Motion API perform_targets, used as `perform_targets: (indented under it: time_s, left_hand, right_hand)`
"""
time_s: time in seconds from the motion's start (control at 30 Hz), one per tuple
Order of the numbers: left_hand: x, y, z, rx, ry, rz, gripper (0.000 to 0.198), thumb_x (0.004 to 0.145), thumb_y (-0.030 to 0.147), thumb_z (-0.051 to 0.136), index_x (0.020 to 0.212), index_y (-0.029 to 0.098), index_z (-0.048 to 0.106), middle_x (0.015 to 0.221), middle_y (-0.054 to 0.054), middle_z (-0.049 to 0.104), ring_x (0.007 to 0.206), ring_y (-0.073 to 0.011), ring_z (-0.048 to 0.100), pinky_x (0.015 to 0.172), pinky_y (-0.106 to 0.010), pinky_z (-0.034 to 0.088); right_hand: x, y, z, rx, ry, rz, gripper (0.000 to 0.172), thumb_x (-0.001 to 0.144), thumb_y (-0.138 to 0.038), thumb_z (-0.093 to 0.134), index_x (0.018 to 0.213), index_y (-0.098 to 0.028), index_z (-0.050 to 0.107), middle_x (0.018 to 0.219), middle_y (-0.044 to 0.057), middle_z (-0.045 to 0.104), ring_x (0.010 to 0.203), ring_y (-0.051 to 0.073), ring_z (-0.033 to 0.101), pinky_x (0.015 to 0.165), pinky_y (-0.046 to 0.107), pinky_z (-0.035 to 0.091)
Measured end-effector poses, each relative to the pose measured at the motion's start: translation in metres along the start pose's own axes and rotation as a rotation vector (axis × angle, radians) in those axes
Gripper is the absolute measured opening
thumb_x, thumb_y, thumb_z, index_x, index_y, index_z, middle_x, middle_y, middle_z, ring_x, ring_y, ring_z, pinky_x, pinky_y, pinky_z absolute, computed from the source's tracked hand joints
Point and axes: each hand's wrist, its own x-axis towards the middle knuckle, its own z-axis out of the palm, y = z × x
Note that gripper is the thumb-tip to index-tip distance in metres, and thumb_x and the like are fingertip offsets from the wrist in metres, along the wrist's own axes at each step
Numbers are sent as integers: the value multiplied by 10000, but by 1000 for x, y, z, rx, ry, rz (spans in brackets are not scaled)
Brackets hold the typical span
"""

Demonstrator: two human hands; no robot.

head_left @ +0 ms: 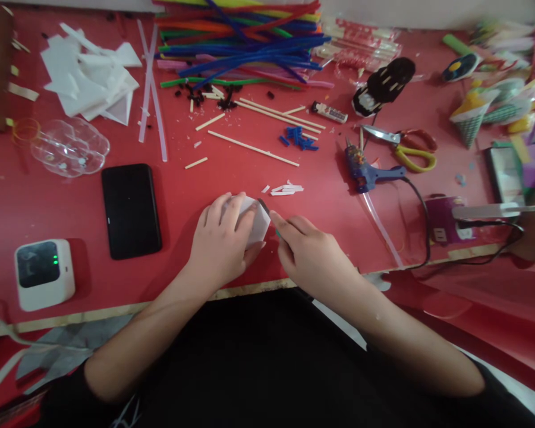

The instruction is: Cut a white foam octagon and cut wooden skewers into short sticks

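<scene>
My left hand (225, 232) lies over a folded white paper piece (261, 224) with angled edges, fingers on top and thumb at its lower side. Much of the paper is hidden under the fingers. Close on its right, my right hand (305, 241) is closed, its index finger stretched toward the paper's edge. A dark, blade-like tip (264, 206) shows at that edge, in line with this finger, and a speck of teal shows under the finger; the rest of the tool is hidden in the hand. Just beyond lie short white cut pieces (288, 189).
A black phone (131, 211) and a white device (44, 274) lie left. Wooden sticks (254, 148), blue bits (299, 138) and colourful pipe cleaners (245, 47) lie beyond. To the right are a glue gun (368, 171) with a cord and scissors (401, 142). White scraps (91, 77) lie far left.
</scene>
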Motion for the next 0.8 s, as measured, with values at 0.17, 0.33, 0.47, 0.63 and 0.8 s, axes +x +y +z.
perform_targets:
  time_s: [0.17,0.33,0.47,0.63,0.8]
  left_hand:
    - [0,2,1,-48,2,-50,556,906,364,613,1406,130,547,1535,-231,474,1397,-469,413,1068,-641,409]
    - [0,2,0,-56,-2,-66,543,898,377,623,1378,127,573,1539,-220,473,1400,-460,415,1084,-626,401]
    - [-1,2,1,-57,-1,-58,551,908,371,614,1400,130,556,1542,-220,472,1411,-453,407,1081,-622,405]
    - [-2,2,2,-57,17,-79,545,894,378,645,1382,147,577,1544,-209,481,1407,-446,422,1086,-629,399]
    - [-1,3,1,-61,11,-84,578,890,383,649,1398,118,572,1550,-219,472,1416,-449,420,1109,-628,389]
  right_hand:
    - [4,-2,-4,-60,-72,-4,566,925,-113,396,1478,-90,516,1035,135,675,635,139,562,530,261,417]
    - [6,-3,-8,-99,-135,-32,568,928,-88,400,1486,-44,497,1017,146,680,667,158,587,535,272,427]
    - [7,-2,-8,-104,-115,-91,535,921,-70,401,1434,-35,552,987,160,690,816,213,638,551,276,440]
    - [4,-1,-5,-76,-106,-51,561,913,-82,400,1458,-38,522,1035,156,682,662,153,575,512,268,402]
    - [-4,-1,-4,-88,-94,-26,593,893,-92,420,1478,-67,511,962,116,672,556,111,486,484,257,343]
